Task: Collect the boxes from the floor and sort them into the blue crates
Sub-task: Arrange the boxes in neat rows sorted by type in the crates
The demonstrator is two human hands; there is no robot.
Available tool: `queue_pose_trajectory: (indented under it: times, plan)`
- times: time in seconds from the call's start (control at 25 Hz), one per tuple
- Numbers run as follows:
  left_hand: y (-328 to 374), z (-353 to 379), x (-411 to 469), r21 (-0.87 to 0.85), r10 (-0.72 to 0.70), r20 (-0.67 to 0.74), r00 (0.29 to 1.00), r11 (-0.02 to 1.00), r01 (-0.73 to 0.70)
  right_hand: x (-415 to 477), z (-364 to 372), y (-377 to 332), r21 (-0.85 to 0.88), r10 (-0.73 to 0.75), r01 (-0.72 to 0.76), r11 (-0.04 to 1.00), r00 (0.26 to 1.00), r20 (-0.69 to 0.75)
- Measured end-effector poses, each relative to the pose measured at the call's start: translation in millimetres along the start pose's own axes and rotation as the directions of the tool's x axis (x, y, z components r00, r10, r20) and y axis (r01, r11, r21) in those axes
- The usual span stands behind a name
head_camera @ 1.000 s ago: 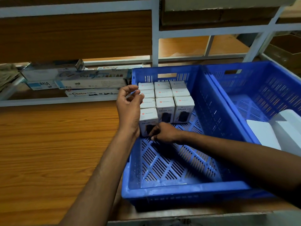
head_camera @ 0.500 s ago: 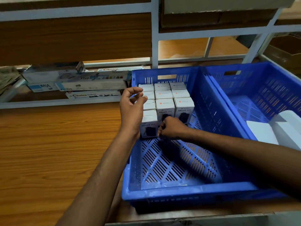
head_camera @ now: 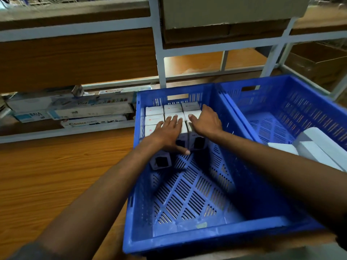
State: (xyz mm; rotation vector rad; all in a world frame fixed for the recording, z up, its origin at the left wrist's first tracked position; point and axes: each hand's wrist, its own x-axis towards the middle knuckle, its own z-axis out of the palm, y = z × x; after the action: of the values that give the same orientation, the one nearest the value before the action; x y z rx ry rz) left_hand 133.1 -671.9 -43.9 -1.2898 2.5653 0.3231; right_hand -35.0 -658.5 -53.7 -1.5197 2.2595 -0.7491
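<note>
Reading left to right: wooden worktop (head_camera: 56,175) bare at its left; long printed cartons (head_camera: 78,107) stacked on the low shelf behind it. Left blue crate (head_camera: 187,239) sits at the worktop's right edge, second blue crate (head_camera: 309,102) touching its right wall and holding larger white boxes (head_camera: 309,147) near its front.

Small white boxes (head_camera: 155,119) packed in rows against the left crate's far wall; its near half is bare floor. One box (head_camera: 161,162) at the front left of the block stands slightly askew, out of line with the others.

Left hand (head_camera: 167,134) lies flat, fingers spread, on the box tops, thumb hooked down the front face. Right hand (head_camera: 204,120) also flat and open, on the right column. Neither clamps anything.

Judgement: the askew box lies just below the left wrist, so the left hand is nearer for squaring it up.
</note>
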Motion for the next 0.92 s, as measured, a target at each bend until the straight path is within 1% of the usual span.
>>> queue_pose_trajectory:
  times: [0.08, 0.12, 0.16, 0.2, 0.32, 0.52, 0.64, 0.72, 0.8, 0.84, 0.88, 0.92]
  plan:
    - [-1, 4, 10, -0.017, -0.032, -0.021, 0.999, 0.999, 0.032, 24, 6, 4, 0.053, 0.155, -0.161, 0.986, 0.983, 0.100]
    - [-3, 6, 12, -0.012, -0.037, -0.023, 0.999, 0.999, 0.037, 31, 9, 6, 0.078, 0.191, -0.205, 0.976, 0.970, 0.152]
    - [-5, 9, 12, -0.006, -0.035, -0.022, 0.999, 0.999, 0.035, 35, 13, 8, 0.096, 0.193, -0.215, 0.972, 0.961, 0.196]
    - [-6, 11, 10, -0.007, -0.034, -0.023, 0.999, 0.999, 0.034, 37, 17, 7, 0.099, 0.171, -0.196, 0.976, 0.962, 0.215]
    - [-9, 13, 9, -0.045, -0.036, -0.023, 0.999, 0.998, 0.035, 38, 26, 6, 0.068, 0.107, -0.120, 0.991, 0.981, 0.164]
    - [-8, 13, 11, -0.054, -0.034, -0.023, 0.999, 0.998, 0.032, 50, 21, 8, 0.162, 0.095, -0.132, 0.978, 0.971, 0.219]
    - [-8, 11, 13, -0.071, -0.040, -0.005, 0.999, 0.997, 0.040, 51, 24, 10, 0.173, 0.088, -0.126, 0.977, 0.973, 0.213]
    - [-7, 10, 13, -0.077, -0.039, -0.005, 0.999, 0.996, 0.039, 52, 24, 12, 0.193, 0.074, -0.125, 0.973, 0.965, 0.253]
    - [-7, 5, 10, -0.097, -0.048, -0.037, 0.998, 0.994, 0.044, 50, 18, 10, 0.197, 0.091, -0.151, 0.969, 0.955, 0.284]
    - [-9, 1, 6, -0.105, -0.061, -0.050, 0.997, 0.993, 0.055, 47, 14, 7, 0.160, 0.094, -0.137, 0.978, 0.964, 0.250]
    - [-13, -4, 0, -0.092, -0.078, -0.054, 0.995, 0.993, 0.073, 41, 9, 3, 0.101, 0.074, -0.091, 0.991, 0.983, 0.167]
    - [-16, -9, -7, -0.044, -0.095, -0.044, 0.995, 0.995, 0.093, 32, 4, -1, 0.038, 0.012, -0.013, 0.999, 0.999, 0.035]
